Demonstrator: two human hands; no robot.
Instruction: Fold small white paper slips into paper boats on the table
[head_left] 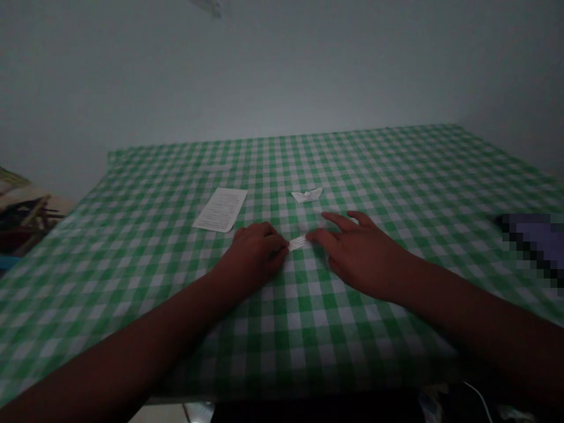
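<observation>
A small folded piece of printed paper (298, 242) lies between my two hands, low over the checked cloth. My left hand (258, 249) is closed, its thumb and fingertips pinching the paper's left end. At the right end, my right hand (363, 252) has a fingertip on the paper, with other fingers stretched out beyond it; its thumb is mostly hidden. Just past the hands sits a folded paper boat (307, 195), made of white printed paper. To the left, beyond my left hand, a flat printed sheet (221, 210) rests on the cloth.
A green and white checked tablecloth (282, 317) covers the table, which meets a pale wall (282, 70) at the back. At the right edge is a dark, pixelated object (535, 241). Beyond the table's left side stand some blurred items (30, 217).
</observation>
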